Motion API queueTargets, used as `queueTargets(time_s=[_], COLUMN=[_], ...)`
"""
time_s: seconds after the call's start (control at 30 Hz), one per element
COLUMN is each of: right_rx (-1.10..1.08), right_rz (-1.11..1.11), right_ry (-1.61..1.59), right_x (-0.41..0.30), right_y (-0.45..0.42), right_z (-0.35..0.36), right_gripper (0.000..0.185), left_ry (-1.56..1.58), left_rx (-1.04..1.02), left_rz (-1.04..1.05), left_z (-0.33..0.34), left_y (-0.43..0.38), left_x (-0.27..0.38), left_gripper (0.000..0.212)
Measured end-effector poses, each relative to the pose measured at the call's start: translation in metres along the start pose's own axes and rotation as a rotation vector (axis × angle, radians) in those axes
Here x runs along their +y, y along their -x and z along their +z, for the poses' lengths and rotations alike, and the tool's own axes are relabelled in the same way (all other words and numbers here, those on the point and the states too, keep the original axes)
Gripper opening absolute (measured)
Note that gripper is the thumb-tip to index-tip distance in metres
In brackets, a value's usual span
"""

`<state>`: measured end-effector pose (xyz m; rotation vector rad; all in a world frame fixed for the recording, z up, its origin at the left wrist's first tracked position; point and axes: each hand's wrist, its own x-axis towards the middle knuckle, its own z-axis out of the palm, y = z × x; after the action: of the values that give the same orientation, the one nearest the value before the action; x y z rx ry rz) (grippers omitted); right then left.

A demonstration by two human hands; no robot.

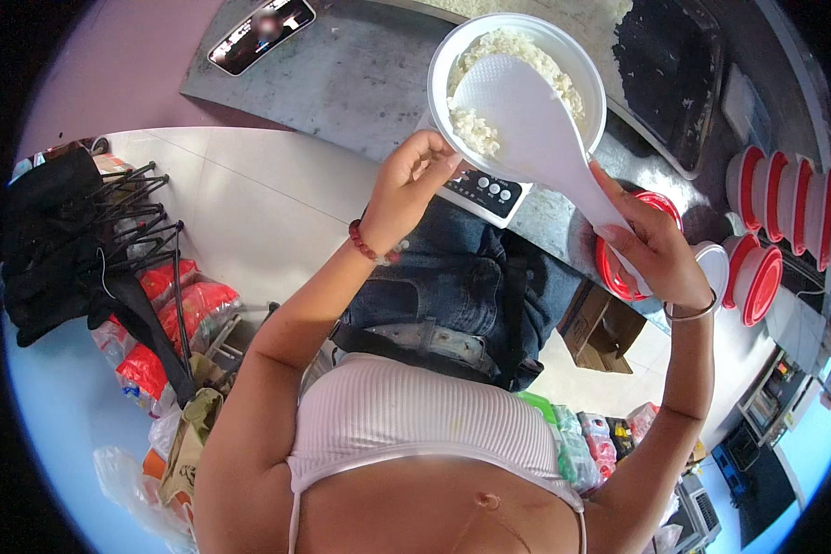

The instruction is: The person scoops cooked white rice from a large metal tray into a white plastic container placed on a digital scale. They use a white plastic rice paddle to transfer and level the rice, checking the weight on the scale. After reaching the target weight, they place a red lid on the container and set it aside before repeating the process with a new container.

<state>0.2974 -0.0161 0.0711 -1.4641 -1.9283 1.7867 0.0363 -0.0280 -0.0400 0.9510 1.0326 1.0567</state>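
A white plastic bowl (438, 90) with cooked white rice (519, 47) in it is over a digital kitchen scale (509, 211). Whether the bowl rests fully on the scale is hard to tell. My left hand (410, 187) holds the bowl's near left rim, thumb against its side. In my right hand (658, 246) is the handle of a large white rice paddle (526, 121). Its dimpled blade lies over the bowl's mouth, with a clump of rice (474, 131) by its left edge. The blade hides part of the bowl's inside.
A phone (262, 36) lies on the metal counter (360, 73). Behind the bowl is a large dark tray (672, 90) with rice beside it. Red-lidded white tubs (762, 284) stand at the right, several stacked. An open cardboard box (599, 332) sits below the counter.
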Motion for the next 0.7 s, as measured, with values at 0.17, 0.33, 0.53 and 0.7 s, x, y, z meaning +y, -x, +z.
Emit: queueTargets(time_s=[0.17,0.33,0.53,0.7], right_rx=[0.005,0.048,0.258,0.344], right_rz=[-0.02,0.026,0.009,-0.076], right_ry=[-0.089,-0.222,-0.374,-0.627], right_x=[0.004,0.01,0.006,-0.002], right_y=[-0.002,-0.003,0.001,0.004], right_z=[0.003,0.003,-0.002,-0.007], right_gripper=[0.048,0.047,0.046,0.043], left_ry=[-0.022,-0.041,-0.059,-0.07], left_rx=[-0.011,-0.015,-0.033,0.013], left_rz=[-0.023,-0.016,-0.058,-0.055], left_z=[0.0,-0.002,-0.013,-0.016], left_y=[0.002,0.003,0.009,0.014], left_x=[0.004,0.002,0.001,0.005], left_gripper=[0.008,0.011,0.012,0.013])
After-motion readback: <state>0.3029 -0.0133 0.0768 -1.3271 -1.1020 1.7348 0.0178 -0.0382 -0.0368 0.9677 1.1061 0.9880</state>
